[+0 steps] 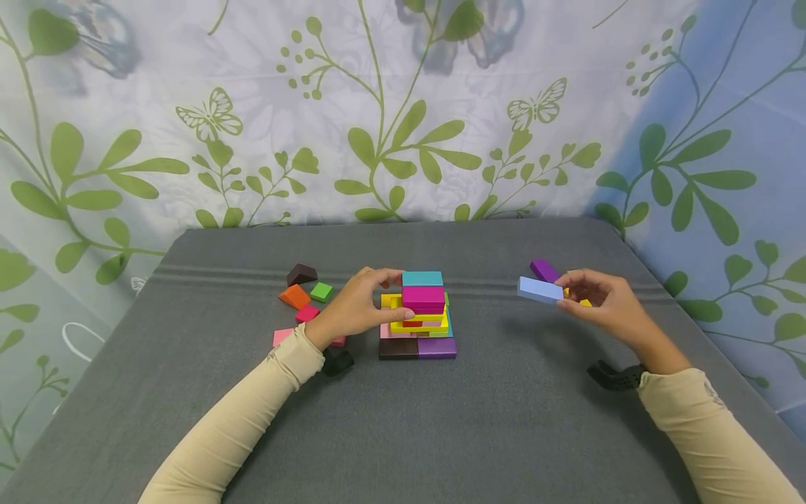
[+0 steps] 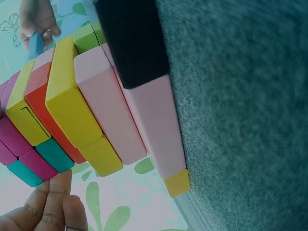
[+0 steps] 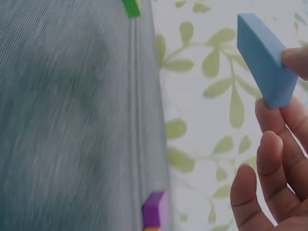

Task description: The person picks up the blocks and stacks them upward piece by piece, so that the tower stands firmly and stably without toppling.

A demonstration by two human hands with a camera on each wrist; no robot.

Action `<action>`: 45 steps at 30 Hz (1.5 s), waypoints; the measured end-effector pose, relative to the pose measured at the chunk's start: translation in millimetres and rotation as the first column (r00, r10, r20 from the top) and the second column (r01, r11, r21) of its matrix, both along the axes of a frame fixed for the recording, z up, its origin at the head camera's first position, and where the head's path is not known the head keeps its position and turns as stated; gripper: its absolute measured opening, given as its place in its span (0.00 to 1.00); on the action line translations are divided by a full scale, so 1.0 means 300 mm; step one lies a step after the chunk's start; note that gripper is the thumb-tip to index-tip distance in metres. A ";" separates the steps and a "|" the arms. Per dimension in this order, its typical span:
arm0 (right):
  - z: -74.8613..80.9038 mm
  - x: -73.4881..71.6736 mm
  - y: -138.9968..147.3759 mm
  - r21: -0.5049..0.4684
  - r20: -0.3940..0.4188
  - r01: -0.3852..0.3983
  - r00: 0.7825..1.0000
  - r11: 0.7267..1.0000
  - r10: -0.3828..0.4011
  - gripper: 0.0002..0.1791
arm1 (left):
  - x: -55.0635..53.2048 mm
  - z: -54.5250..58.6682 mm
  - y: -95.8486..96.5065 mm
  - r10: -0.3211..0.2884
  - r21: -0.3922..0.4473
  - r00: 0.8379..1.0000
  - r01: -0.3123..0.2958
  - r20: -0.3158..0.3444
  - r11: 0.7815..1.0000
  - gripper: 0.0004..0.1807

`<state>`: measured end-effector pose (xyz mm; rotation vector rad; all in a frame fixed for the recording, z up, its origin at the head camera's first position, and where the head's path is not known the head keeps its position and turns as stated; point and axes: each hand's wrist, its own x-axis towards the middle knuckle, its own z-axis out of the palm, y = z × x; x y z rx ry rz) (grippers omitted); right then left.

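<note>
A tower of coloured blocks (image 1: 423, 299) stands mid-table, with a teal block (image 1: 422, 278) and magenta blocks on top, yellow, red and pink ones below, and dark brown and purple ones at the base. My left hand (image 1: 355, 306) holds the tower's upper layers from the left. Its thumb lies at the front and its fingers touch the back, near the teal blocks (image 2: 54, 155) in the left wrist view. To the right, my right hand (image 1: 598, 297) pinches one end of a light blue block (image 1: 539, 290) between thumb and fingers. That block is raised and apart from the tower.
Loose blocks lie left of the tower: dark brown (image 1: 302, 274), orange (image 1: 294, 297), green (image 1: 322, 291), red and pink ones, some partly behind the left arm. A purple block (image 1: 544, 270) and partly hidden yellow ones lie by the right hand. Patterned curtains (image 1: 390, 105) border the grey table (image 1: 403, 434).
</note>
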<state>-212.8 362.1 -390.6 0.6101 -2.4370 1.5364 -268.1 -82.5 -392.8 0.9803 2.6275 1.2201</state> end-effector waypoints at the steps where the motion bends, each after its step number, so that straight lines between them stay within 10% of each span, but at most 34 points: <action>1: 0.004 -0.002 -0.014 -0.014 -0.013 -0.015 1.000 1.000 0.015 0.18 | 0.000 0.000 -0.001 0.000 0.000 1.000 0.000 0.001 1.000 0.38; 45: 0.037 -0.207 -0.472 0.006 0.061 -0.195 0.979 0.981 0.194 0.15 | -0.002 0.002 0.005 0.000 0.003 1.000 0.000 0.014 1.000 0.38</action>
